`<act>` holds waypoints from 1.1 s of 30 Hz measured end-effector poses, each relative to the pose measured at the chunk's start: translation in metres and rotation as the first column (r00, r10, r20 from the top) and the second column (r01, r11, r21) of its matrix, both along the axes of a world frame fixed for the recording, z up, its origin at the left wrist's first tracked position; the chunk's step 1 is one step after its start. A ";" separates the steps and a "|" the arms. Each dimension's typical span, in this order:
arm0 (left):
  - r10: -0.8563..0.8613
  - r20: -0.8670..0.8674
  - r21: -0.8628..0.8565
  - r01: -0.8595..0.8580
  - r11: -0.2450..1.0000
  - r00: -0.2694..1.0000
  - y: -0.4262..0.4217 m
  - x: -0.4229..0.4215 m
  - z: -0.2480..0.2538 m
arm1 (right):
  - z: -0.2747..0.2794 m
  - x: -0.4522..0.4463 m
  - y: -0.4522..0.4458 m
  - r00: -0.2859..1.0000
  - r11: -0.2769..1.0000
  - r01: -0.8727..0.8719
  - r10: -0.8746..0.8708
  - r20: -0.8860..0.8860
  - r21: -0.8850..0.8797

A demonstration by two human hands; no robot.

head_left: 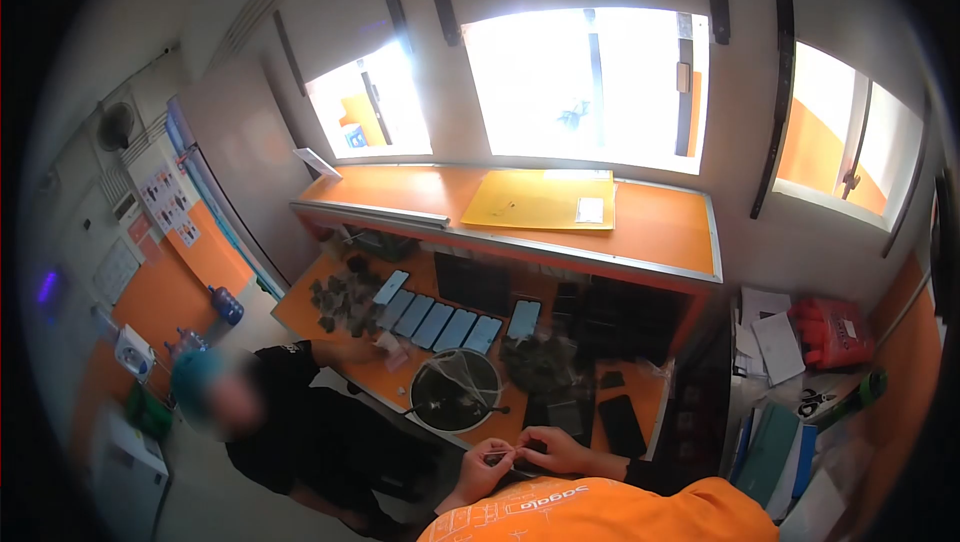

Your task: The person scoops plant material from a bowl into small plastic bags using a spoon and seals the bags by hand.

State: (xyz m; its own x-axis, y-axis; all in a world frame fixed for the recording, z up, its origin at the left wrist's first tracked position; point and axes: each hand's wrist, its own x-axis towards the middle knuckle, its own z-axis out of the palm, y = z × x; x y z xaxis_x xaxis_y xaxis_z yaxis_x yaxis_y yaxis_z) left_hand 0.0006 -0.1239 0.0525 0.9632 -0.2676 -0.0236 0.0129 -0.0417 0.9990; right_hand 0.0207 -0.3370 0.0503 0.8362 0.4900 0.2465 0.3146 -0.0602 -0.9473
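Note:
My left hand (483, 470) and my right hand (556, 450) meet in front of my orange shirt, fingertips pinched together. Between them is a small, pale, thin piece, too small to name. Just beyond my hands stands a round dark bin (428, 416) with a clear plastic bag inside. A black phone (623, 427) lies on the orange desk to the right of my right hand. Several phones with pale screens (433, 326) lie in a row farther back, beside a dark grey-green heap (545, 360).
A co-worker in black (320, 422) stands at the left, one arm over the desk (305, 307). Another grey heap (345, 300) lies there. A raised shelf holds a yellow folder (540, 200). At the right are a red bag (832, 332), scissors (815, 402) and folders (770, 452).

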 end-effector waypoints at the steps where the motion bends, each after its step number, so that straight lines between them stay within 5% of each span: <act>1: 0.003 0.008 0.003 -0.003 1.000 1.000 0.000 0.000 0.000 | 0.001 0.000 0.000 1.000 1.000 -0.008 0.008 0.002 0.004; 28: -0.012 0.119 -0.083 0.022 0.996 0.993 0.010 -0.002 -0.022 | 0.007 -0.010 0.006 1.000 1.000 0.003 -0.002 -0.030 0.005; 33: 0.032 0.153 0.142 -0.054 0.988 0.988 0.018 -0.009 -0.023 | -0.013 -0.005 0.014 0.999 0.998 -0.006 0.008 0.036 -0.068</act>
State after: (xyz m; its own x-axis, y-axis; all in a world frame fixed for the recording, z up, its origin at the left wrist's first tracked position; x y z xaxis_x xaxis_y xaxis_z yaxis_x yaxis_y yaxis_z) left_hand -0.0083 -0.1063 0.0299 0.9693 -0.2303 0.0864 -0.1317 -0.1891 0.9731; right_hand 0.0155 -0.3231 0.0372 0.8237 0.5124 0.2427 0.3496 -0.1220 -0.9289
